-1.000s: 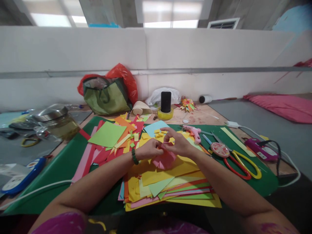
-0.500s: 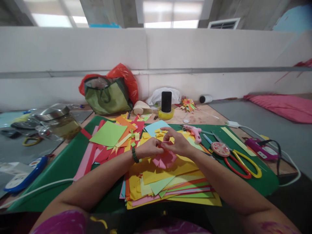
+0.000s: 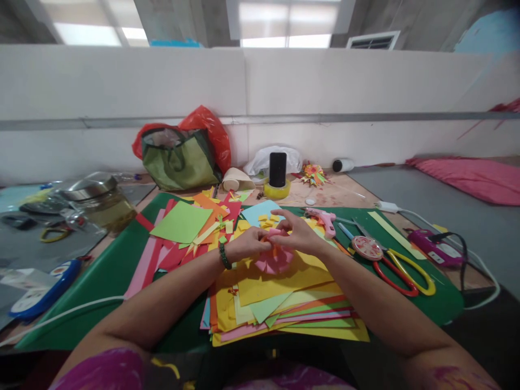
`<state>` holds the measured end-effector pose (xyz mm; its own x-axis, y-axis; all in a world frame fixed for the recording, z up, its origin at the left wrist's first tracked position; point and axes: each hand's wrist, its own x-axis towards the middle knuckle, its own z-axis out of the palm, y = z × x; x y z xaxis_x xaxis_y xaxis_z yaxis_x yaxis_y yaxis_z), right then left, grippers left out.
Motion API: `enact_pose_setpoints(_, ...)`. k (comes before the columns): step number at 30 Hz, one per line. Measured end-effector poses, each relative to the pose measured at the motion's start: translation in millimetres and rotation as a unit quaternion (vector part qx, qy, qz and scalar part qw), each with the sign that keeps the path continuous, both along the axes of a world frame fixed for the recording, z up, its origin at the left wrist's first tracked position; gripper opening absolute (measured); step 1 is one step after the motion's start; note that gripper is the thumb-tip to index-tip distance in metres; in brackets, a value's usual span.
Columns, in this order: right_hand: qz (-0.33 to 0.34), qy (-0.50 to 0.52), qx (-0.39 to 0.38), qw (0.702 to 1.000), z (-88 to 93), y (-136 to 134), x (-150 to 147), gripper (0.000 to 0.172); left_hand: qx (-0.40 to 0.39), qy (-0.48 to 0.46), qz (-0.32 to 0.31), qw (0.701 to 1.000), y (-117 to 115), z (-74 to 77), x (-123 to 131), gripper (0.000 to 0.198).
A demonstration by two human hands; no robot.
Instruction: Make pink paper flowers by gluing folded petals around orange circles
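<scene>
Between my two hands is a pink folded-paper rosette (image 3: 274,262), with pleated edges and a bit of orange near its middle. My left hand (image 3: 248,245) pinches its left side with thumb and fingers together. On the opposite side my right hand (image 3: 299,235) grips the upper edge, its index finger raised and bent. Part of the rosette is hidden behind the fingers. Directly beneath lies a stack of coloured paper (image 3: 284,290), mostly yellow on top. Small yellow paper pieces (image 3: 268,221) lie just beyond my hands on a light blue sheet (image 3: 255,212).
Right of my hands are a pink glue gun (image 3: 326,221), large scissors with red and yellow handles (image 3: 400,276), and a purple device (image 3: 436,249) with cables. On the left lie coloured paper scraps (image 3: 182,222) and a glass jar (image 3: 101,203). A phone (image 3: 278,169) stands in a tape roll (image 3: 277,189).
The pink rosette has tilted and risen slightly, and an orange part now shows near its middle. My fingers have shifted their hold, with the left hand lying flatter.
</scene>
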<state>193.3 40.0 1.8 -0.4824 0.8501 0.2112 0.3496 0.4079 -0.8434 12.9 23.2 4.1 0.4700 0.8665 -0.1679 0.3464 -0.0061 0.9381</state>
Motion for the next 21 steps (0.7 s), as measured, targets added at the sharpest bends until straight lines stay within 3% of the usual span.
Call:
enact_pose_setpoints(4,-0.006,-0.012,0.01,1.0,-2.9,1,-5,0.059,-0.015,-0.021,0.004,1.0,-1,-4.4,2,0.013)
enact_pose_setpoints(7,-0.014,0.034,-0.007,0.999,-2.6,5,-1,0.061,-0.019,-0.043,0.016,0.999,2,-5.5,0,0.015)
enact_pose_setpoints(9,0.01,0.086,-0.073,0.994,-2.6,8,4,0.057,-0.023,-0.078,0.04,0.996,4,-3.7,-2,0.019)
enact_pose_setpoints(13,0.118,0.137,-0.248,0.952,-7.3,15,11,0.077,-0.071,-0.222,0.127,0.964,9,4.5,-7,0.03)
enact_pose_setpoints(17,0.02,0.194,-0.151,0.969,-10.3,23,10,0.063,-0.062,-0.294,0.203,0.932,11,12.1,-12,0.029)
enact_pose_setpoints(21,-0.098,0.273,-0.041,0.956,-5.1,38,21,0.062,-0.022,-0.312,0.265,0.912,21,22.4,-27,0.023)
